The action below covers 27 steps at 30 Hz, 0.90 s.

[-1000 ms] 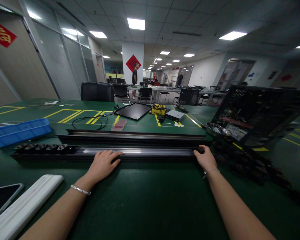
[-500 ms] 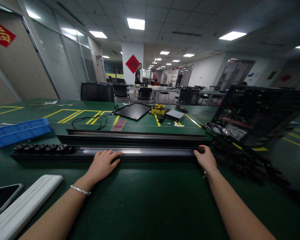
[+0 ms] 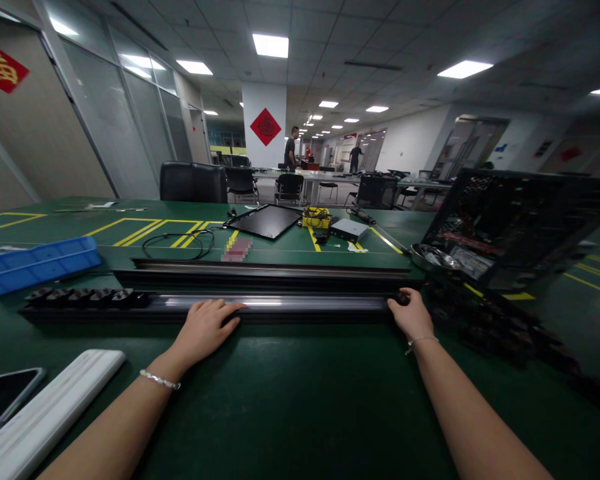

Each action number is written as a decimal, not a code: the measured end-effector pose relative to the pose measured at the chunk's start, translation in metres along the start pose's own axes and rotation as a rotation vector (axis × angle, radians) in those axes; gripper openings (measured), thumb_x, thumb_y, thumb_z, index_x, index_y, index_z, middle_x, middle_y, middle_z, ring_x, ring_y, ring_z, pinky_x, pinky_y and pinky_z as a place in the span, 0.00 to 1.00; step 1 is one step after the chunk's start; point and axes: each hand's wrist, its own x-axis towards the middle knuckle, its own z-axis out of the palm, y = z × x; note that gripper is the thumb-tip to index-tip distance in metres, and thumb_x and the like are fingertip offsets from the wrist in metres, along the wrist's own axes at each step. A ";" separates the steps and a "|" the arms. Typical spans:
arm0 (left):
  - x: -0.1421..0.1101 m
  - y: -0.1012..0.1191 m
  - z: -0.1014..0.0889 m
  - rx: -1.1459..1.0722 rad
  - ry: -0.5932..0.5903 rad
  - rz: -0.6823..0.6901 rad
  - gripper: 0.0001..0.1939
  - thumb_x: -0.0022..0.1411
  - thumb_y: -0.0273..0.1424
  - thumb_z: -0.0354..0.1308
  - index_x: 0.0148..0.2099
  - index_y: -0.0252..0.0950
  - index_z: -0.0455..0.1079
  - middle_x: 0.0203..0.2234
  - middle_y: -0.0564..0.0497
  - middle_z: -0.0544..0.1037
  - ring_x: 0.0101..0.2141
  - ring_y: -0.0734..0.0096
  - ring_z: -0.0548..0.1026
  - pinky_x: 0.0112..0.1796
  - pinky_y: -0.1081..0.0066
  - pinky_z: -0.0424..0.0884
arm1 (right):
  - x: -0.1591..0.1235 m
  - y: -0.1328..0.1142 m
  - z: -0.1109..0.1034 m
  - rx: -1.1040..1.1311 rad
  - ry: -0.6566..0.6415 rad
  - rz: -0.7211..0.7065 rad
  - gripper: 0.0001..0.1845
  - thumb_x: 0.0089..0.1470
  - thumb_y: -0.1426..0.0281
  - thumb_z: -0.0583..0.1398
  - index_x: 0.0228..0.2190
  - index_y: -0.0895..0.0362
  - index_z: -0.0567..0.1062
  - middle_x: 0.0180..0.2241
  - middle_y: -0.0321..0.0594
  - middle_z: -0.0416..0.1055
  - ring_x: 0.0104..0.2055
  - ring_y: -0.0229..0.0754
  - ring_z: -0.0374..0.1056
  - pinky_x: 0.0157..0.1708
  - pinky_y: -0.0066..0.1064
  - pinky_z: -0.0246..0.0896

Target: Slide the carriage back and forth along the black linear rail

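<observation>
A long dark metal rail (image 3: 300, 305) lies across the green table (image 3: 290, 400) in front of me. My left hand (image 3: 206, 329) rests flat on the rail near its middle, fingers stretched out. My right hand (image 3: 413, 315) is at the rail's right end, fingers curled round a small dark piece there that I cannot make out. Several small black parts (image 3: 83, 296) sit in a row on the rail's left end. A second dark rail (image 3: 270, 272) lies just behind the first.
A blue bin (image 3: 35, 262) stands at the left, a white bar (image 3: 45, 413) and a phone (image 3: 3, 399) at the near left. An open computer case (image 3: 515, 227) and dark parts (image 3: 505, 330) fill the right. A black panel (image 3: 267, 221), cable loop (image 3: 177, 243) and two people lie beyond.
Both hands stay where they were on the rail. A person in the background has walked to the right.
</observation>
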 end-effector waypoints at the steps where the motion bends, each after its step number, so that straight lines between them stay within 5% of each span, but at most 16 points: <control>1: 0.000 0.000 0.000 0.001 0.000 -0.003 0.19 0.62 0.40 0.46 0.53 0.49 0.66 0.35 0.51 0.74 0.40 0.63 0.69 0.44 0.62 0.58 | 0.000 0.000 0.000 -0.002 0.001 0.002 0.27 0.45 0.58 0.57 0.48 0.52 0.66 0.43 0.44 0.70 0.39 0.48 0.68 0.38 0.36 0.61; 27: -0.001 0.003 -0.003 0.006 0.010 0.006 0.19 0.63 0.39 0.45 0.53 0.48 0.66 0.35 0.51 0.73 0.41 0.63 0.70 0.44 0.62 0.58 | -0.003 -0.005 -0.005 -0.010 -0.004 -0.010 0.27 0.46 0.61 0.56 0.49 0.51 0.64 0.42 0.44 0.70 0.40 0.48 0.68 0.40 0.37 0.61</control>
